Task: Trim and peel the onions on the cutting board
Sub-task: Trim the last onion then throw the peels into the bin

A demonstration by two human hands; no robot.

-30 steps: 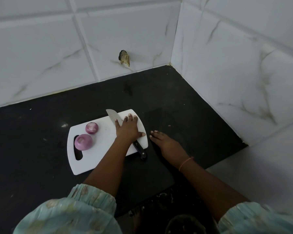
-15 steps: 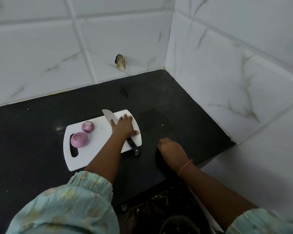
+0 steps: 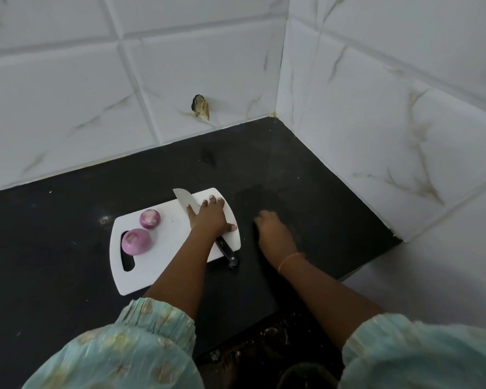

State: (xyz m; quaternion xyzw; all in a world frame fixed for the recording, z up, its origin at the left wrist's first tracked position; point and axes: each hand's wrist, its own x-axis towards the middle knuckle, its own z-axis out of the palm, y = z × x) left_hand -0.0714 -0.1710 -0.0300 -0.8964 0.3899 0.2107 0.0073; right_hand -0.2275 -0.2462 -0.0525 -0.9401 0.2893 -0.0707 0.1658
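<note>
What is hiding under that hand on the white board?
The left hand rests flat on a knife. Its blade tip and black handle end stick out. The knife's middle is covered, lying on the cutting board.

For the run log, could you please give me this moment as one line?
left hand flat on knife | right hand on counter, holds nothing | two onions on cutting board, trimmed

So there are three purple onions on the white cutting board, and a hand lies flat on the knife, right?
Not quite: the head view shows two purple onions on the white cutting board, not three. The left hand does lie flat on the knife.
</note>
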